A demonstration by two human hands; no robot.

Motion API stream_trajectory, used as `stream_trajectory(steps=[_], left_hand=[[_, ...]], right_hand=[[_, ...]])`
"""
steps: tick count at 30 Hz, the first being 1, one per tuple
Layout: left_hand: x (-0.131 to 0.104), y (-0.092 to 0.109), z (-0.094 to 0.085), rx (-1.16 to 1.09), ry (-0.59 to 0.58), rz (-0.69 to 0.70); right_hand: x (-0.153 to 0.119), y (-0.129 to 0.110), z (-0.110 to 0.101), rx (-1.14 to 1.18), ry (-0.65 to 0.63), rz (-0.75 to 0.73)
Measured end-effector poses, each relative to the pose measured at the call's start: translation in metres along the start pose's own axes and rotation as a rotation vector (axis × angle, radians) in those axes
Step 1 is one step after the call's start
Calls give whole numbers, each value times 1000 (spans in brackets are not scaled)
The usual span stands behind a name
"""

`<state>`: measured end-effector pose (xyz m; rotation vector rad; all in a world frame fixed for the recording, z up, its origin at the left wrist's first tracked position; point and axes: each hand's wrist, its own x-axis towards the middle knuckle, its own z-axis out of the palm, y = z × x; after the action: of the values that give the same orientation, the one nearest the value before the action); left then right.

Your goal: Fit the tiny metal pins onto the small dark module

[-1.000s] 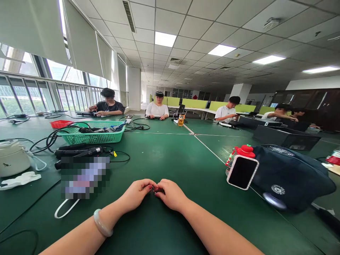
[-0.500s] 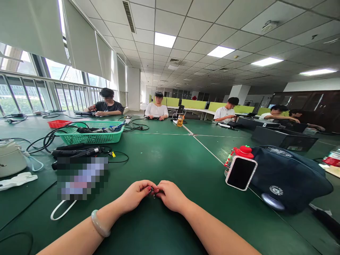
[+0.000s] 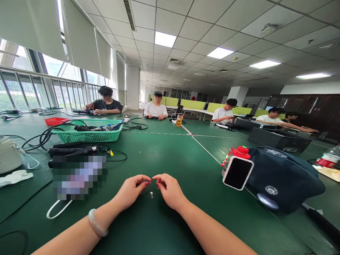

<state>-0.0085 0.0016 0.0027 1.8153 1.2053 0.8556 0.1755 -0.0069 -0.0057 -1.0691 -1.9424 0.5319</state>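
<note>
My left hand (image 3: 132,189), with a pale bangle (image 3: 97,223) on its wrist, pinches a small dark metallic piece (image 3: 146,181) between thumb and fingertips. Close beside it on the right is my right hand (image 3: 169,191), its thumb and fingers apart with nothing visible between them. A small silvery piece (image 3: 151,194) shows just below the gap between the hands, over the green tabletop (image 3: 148,226). The fingertips of the two hands do not touch.
At left are a green basket (image 3: 111,135) of cables, black devices (image 3: 71,150) and a white jug (image 3: 9,156). A phone (image 3: 238,173) leans against a red-capped bottle (image 3: 241,152), beside a dark bag (image 3: 287,177). Several people sit around farther tables.
My hands have moved apart at the fingertips, and my right fingers have opened. The small silvery piece now shows separately below them. The view has shifted slightly.
</note>
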Motion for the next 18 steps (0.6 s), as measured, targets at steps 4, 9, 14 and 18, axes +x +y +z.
stream_trajectory(steps=[4, 9, 14, 18], left_hand=[[-1, 2, 0, 21, 10, -18], [-3, 6, 0, 67, 40, 18], [-2, 0, 2, 3, 24, 43], [-1, 0, 4, -62, -19, 29]], right_hand=[[-1, -2, 2, 60, 11, -12], [-2, -4, 4, 110, 0, -13], [-1, -1, 7, 278, 10, 60], [1, 2, 11, 528, 15, 178]])
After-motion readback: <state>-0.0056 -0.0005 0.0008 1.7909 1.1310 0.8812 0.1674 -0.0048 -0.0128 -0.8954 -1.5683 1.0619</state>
